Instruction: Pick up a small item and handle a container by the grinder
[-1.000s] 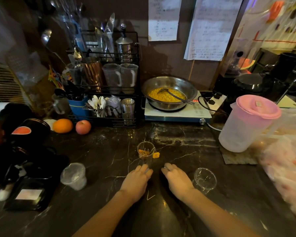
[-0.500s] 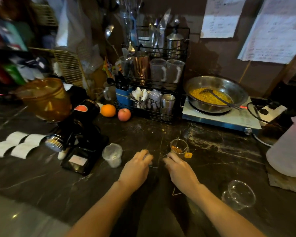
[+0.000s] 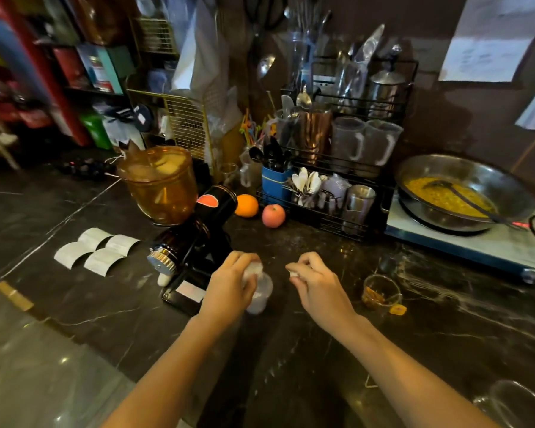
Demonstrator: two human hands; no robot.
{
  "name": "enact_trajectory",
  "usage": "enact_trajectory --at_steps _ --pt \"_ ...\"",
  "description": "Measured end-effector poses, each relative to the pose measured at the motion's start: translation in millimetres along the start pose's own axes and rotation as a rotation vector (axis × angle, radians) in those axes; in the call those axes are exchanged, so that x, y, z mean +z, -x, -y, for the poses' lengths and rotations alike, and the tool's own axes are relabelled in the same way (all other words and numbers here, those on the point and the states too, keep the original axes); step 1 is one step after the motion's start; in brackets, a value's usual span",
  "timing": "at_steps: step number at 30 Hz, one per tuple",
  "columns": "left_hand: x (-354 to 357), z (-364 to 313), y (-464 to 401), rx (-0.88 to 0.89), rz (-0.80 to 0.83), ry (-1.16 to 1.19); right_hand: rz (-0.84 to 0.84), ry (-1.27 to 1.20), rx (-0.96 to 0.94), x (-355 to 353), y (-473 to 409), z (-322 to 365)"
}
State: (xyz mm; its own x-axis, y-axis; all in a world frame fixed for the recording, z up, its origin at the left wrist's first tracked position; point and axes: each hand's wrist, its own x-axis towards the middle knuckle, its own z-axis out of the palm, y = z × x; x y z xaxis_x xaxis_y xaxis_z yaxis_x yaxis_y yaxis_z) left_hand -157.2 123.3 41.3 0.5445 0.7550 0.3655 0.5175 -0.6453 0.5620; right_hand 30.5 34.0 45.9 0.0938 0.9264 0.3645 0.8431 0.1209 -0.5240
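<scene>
My left hand (image 3: pixel 229 288) grips a small clear plastic cup (image 3: pixel 260 291) from above on the dark marble counter (image 3: pixel 291 381), just right of a black grinder (image 3: pixel 192 251). My right hand (image 3: pixel 318 285) hovers a little to the right of the cup with its fingers curled, pinching something small and white at the fingertips. A small glass cup (image 3: pixel 380 293) with a tea bag and yellow tag (image 3: pixel 397 309) stands right of my right hand.
An amber jar (image 3: pixel 159 183) stands behind the grinder, with an orange (image 3: pixel 246 206) and an apple (image 3: pixel 273 215) beside it. A black rack (image 3: pixel 337 180) holds cups and cutlery. A steel pan (image 3: pixel 464 193) of yellow food sits on a cooker. Paper slips (image 3: pixel 96 250) lie left; a clear bowl (image 3: pixel 513 403) bottom right.
The view has swung left. My left hand has reached left and taken hold of the plastic cup. My right hand has left the glass cup's side and curled near the plastic cup.
</scene>
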Motion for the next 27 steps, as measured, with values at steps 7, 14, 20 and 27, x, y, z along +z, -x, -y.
enact_trajectory --at_steps 7,14,20,27 --pt "12 14 -1 -0.093 0.133 -0.071 0.018 -0.017 0.033 12 -12 4" --pt "20 24 -7 -0.012 0.127 -0.153 0.009 -0.114 0.065 20 -23 4" --pt "16 35 -1 0.023 0.143 -0.088 -0.006 -0.236 0.101 35 -30 9" --pt "-3 44 9 -0.020 0.082 0.035 0.047 -0.256 0.119 58 -36 19"
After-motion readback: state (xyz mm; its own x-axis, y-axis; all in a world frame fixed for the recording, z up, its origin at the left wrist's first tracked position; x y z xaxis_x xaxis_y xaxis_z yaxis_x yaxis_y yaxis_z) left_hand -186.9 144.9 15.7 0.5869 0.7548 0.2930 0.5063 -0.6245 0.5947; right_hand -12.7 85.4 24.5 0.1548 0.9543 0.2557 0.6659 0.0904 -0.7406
